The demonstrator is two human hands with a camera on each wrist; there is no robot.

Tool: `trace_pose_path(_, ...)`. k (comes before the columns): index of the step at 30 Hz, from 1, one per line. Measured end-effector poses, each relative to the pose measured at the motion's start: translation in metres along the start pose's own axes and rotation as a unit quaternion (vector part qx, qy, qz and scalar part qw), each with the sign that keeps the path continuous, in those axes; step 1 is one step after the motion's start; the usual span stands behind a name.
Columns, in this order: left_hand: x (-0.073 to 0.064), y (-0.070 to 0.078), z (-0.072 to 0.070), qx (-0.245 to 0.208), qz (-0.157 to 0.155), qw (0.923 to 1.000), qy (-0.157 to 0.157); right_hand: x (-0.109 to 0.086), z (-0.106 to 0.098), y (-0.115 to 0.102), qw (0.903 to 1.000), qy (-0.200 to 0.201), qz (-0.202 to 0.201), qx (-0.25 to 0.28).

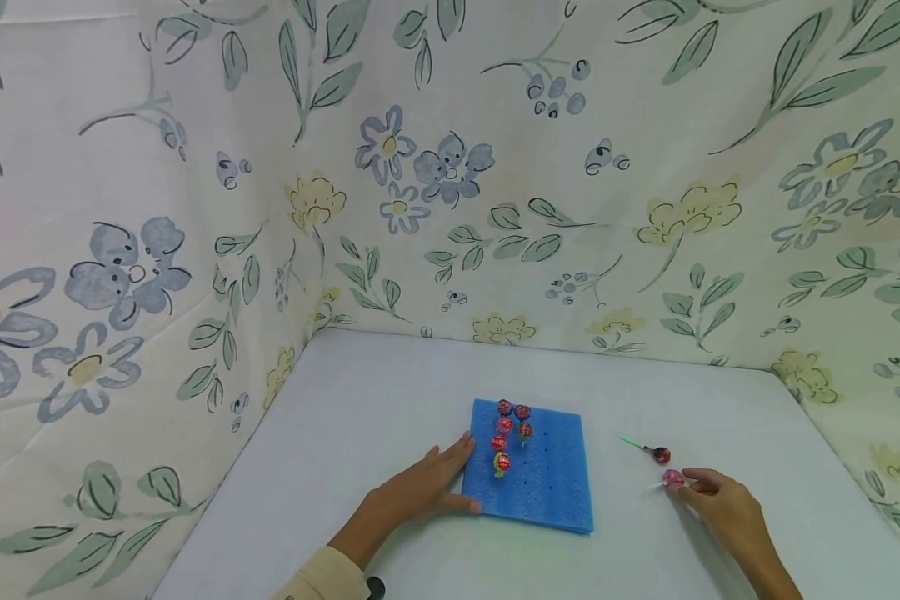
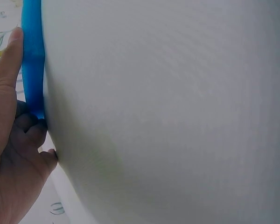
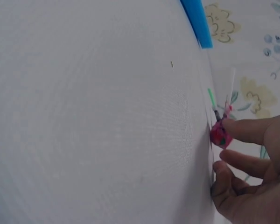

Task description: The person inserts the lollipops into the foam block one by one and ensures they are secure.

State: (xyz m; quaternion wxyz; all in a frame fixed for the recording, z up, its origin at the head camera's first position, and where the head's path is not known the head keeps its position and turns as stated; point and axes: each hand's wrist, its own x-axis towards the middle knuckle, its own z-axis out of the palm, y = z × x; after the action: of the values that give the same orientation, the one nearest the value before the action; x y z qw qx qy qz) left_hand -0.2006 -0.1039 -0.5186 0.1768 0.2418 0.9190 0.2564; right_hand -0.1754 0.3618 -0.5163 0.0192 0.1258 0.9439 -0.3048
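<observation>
A blue foam block [image 1: 525,500] lies on the white table, with rows of small holes in its top. Several wrapped lollipops [image 1: 502,462] stand in its left part, in two columns. My left hand [image 1: 423,487] rests at the block's left edge, fingers spread; in the left wrist view the thumb lies against the blue foam [image 2: 33,60]. To the right of the block, my right hand [image 1: 723,504] pinches a pink-wrapped lollipop [image 1: 672,477] by its head, its pale stick pointing left. Just beyond it lies a dark red lollipop [image 1: 661,455] with a green stick.
The white table [image 1: 390,383] extends around the block on all sides. Cloth with a floral print [image 1: 450,250] hangs behind the table and along its sides. A small dark round object [image 1: 375,588] shows beside the left sleeve, too little of it to identify.
</observation>
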Motion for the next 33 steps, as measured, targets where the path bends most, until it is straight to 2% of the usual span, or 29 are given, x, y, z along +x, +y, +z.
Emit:
trace_pose_path(6,-0.001,0.001,-0.001,-0.007,0.005,1.0,-0.003,0.003,0.003,-0.003,0.9999,-0.008,-0.009,-0.006)
trace_pose_path(13,-0.001,0.002,-0.001,-0.008,0.01,0.9999,0.001,0.001,0.008,-0.006,0.9999,0.006,-0.014,0.002)
trace_pose_path(18,-0.001,0.002,0.0,0.0,0.013,0.9999,0.004,-0.005,0.006,-0.01,0.998,0.016,0.015,0.06)
trace_pose_path(22,-0.002,0.001,-0.001,0.001,0.014,0.9999,0.004,-0.009,0.007,-0.017,0.9919,0.026,0.033,0.12)
trace_pose_path(28,-0.002,0.001,-0.001,0.001,0.014,0.9999,0.003,-0.016,0.015,-0.024,0.9816,0.056,-0.016,0.182)
trace_pose_path(33,-0.001,0.001,-0.002,0.007,0.014,0.9999,0.0,-0.017,0.019,-0.03,0.9761,0.073,-0.072,0.192)
